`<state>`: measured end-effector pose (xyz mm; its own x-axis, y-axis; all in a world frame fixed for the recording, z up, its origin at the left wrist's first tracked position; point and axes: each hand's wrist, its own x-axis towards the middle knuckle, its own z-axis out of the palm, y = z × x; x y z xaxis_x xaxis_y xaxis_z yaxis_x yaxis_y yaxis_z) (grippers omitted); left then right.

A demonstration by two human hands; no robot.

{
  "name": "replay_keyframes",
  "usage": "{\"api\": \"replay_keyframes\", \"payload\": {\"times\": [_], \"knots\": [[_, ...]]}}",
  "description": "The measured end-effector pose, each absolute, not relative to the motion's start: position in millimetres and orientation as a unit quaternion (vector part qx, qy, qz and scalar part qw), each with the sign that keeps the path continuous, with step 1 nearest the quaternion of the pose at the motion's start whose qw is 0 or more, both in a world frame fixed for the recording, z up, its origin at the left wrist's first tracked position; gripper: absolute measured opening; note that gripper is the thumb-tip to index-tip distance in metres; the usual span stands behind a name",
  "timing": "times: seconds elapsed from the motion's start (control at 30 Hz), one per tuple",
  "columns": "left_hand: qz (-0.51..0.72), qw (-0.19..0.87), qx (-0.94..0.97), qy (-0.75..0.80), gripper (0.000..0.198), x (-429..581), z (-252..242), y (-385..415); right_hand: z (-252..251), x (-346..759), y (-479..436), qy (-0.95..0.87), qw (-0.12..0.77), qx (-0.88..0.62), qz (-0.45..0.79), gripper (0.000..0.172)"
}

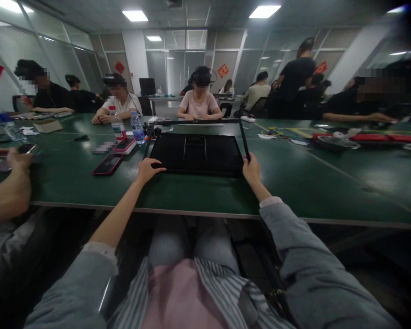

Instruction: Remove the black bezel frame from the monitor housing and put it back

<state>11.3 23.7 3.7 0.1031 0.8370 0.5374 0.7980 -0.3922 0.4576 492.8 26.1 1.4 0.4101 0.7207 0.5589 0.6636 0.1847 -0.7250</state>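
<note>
A flat black panel point(171, 153) with a raised middle part lies on the green table in front of me. A thin black rectangular frame point(245, 139) stands tilted up around and above it, its far edge raised. My left hand point(149, 170) grips the frame's near left corner, the thumb stretched along the front edge. On the other side, my right hand point(251, 169) is closed around the frame's right side, close to its near corner. Some of the fingers on both hands are hidden behind the frame.
Left of the panel are a red-edged phone point(108, 164), a bottle with a red cap point(117, 122) and a clear water bottle point(137, 127). Cables and red items point(373, 136) lie at the right. At far left, another person's hand point(19, 159) holds a phone.
</note>
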Motion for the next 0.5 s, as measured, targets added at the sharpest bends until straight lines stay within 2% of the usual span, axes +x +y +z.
{"api": "replay_keyframes", "payload": {"times": [0.3,0.5], "knots": [[0.286,-0.006,0.769,0.572,0.031,13.9,0.4,22.3,-15.4,490.0,18.2,-0.523,0.481,-0.701,0.063,0.050],[0.260,-0.004,0.766,0.588,0.039,16.8,1.1,20.4,-21.8,494.8,28.9,-0.513,0.472,-0.713,0.074,0.050]]}}
